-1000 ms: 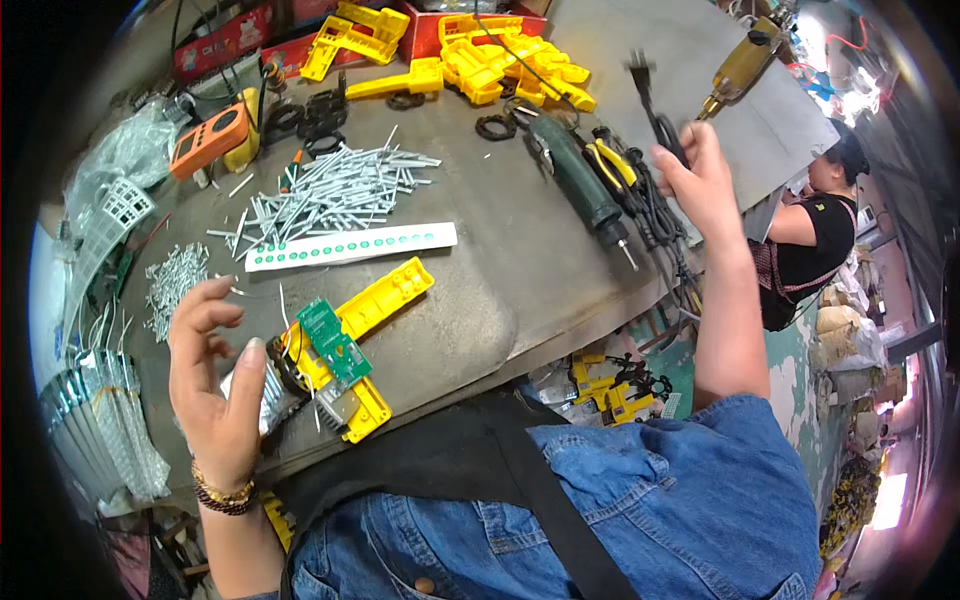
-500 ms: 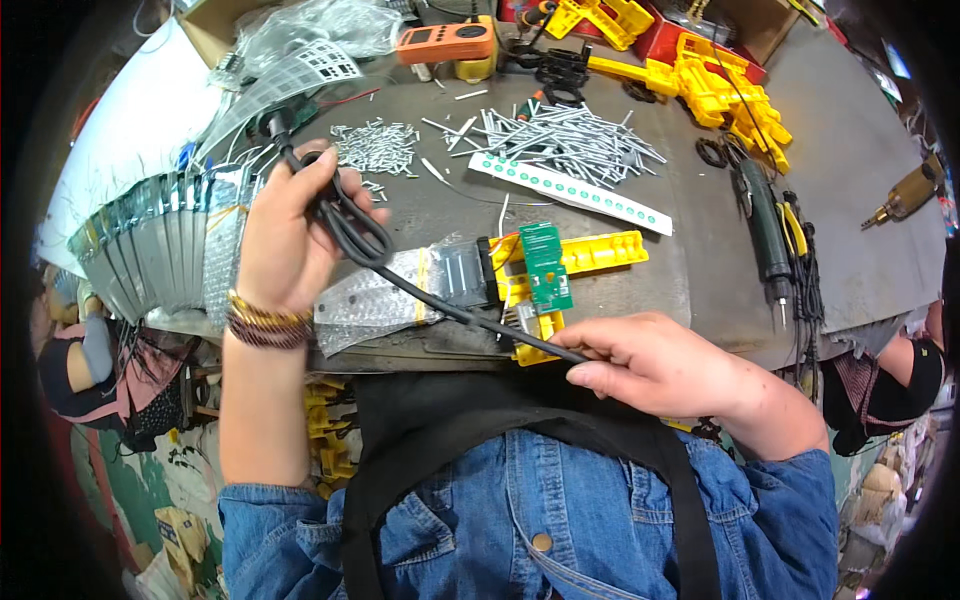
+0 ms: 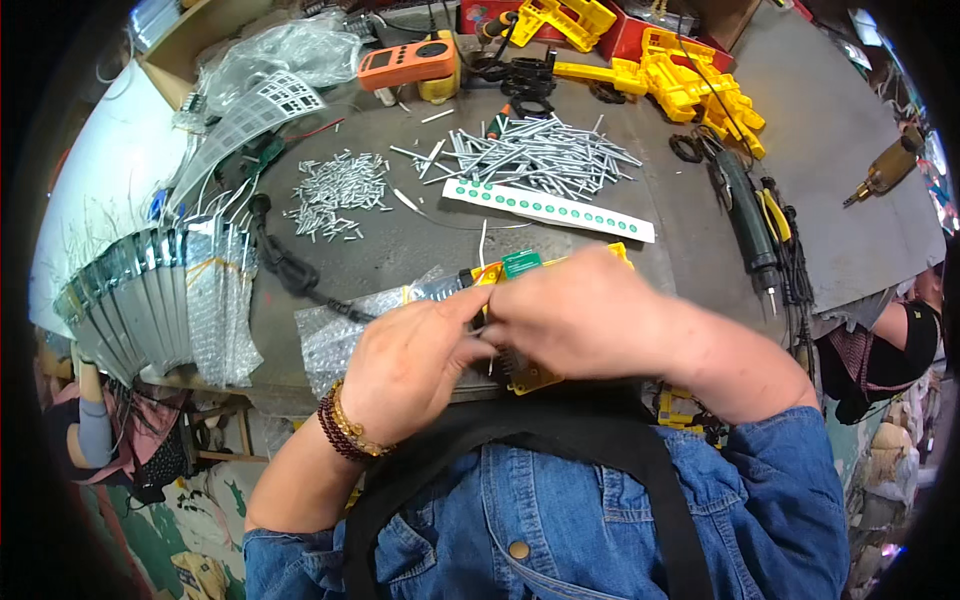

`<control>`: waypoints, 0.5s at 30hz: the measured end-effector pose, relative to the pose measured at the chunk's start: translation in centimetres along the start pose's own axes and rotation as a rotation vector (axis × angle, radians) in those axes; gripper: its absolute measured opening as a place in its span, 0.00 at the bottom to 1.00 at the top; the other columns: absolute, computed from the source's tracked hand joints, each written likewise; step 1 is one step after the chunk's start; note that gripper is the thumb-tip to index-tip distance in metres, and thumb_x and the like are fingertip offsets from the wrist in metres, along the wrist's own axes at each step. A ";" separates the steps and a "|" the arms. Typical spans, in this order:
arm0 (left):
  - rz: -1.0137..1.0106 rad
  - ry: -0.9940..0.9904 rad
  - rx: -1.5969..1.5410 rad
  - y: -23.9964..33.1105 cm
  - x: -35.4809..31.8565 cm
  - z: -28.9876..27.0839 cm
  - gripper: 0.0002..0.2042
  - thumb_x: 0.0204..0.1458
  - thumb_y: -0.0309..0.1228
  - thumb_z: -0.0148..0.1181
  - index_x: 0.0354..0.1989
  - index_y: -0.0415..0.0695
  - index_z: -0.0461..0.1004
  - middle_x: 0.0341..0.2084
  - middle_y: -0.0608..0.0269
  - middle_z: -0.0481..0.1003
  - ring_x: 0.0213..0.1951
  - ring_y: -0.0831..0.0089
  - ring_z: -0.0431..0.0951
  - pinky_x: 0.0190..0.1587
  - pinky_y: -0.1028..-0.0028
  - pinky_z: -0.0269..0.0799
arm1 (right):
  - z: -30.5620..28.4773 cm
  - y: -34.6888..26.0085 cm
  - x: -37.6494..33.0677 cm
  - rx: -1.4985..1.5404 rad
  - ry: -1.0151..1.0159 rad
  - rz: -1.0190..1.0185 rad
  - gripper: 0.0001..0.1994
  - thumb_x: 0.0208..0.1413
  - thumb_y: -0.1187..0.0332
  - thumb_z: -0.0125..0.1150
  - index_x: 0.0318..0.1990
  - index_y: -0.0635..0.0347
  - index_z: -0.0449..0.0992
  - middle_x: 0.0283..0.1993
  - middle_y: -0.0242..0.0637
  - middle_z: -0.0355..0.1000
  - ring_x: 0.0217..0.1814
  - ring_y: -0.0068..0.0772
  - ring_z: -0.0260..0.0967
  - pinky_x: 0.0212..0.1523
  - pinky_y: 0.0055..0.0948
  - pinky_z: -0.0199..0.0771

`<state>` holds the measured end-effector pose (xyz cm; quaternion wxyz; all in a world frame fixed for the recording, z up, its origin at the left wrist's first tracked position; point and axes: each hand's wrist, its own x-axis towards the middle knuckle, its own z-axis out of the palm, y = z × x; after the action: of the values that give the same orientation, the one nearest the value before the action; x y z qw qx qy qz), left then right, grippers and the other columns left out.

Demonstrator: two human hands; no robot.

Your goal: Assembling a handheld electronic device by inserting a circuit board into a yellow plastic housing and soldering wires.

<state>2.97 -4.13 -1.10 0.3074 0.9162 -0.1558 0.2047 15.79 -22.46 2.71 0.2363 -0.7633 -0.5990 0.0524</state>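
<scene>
While both hands pinch a yellow part, metal pins lie beyond; each grip closed.

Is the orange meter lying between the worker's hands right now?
No, the orange meter lies at the table's far edge, well away from both hands.

Right hand covers most of yellow part and green circuit board; only small edges show above and below hand. Fingertips of left hand meet right hand; what they pinch is hidden, cannot tell. Black cable runs toward left hand, end lost under it. Bubble wrap partly under left hand. Far right of right hand, other person cut by table edge and dark rim. Small metal pins beyond left hand too small to tell apart.
</scene>
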 end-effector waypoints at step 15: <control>-0.214 0.098 -0.254 -0.8 2.8 0.9 0.05 0.49 0.22 0.65 0.34 0.40 0.78 0.28 0.58 0.78 0.26 0.68 0.77 0.30 0.72 0.72 | -4.2 26.5 22.3 0.529 0.488 -0.060 0.13 0.56 0.77 0.60 0.49 0.63 0.74 0.31 0.34 0.72 0.38 0.24 0.70 0.37 0.23 0.73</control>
<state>5.98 -4.53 -0.83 0.4481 0.8701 -0.0669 0.1941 47.10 -7.26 -0.25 0.5631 -0.6477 -0.5130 0.0150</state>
